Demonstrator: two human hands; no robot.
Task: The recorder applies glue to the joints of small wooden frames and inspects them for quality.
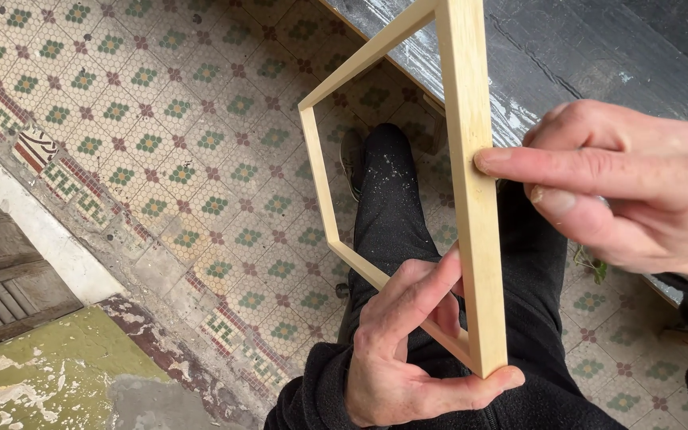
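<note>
Head cam view: the wooden frame (471, 199) is cut off at the top edge, so its upper corner is out of shot, and part of the lower rail is hidden behind the left hand (408, 350). No packages or labels anywhere, just a small striped tile patch (36, 148) in the patterned floor (145, 143). The frame is held in mid-air over the person's dark trousers (392, 207), its near side running almost vertical, the rest angling away to the left. Left hand is closed around the bottom corner; right hand (623, 183) pinches the near rail, forefinger flat on it.
</note>
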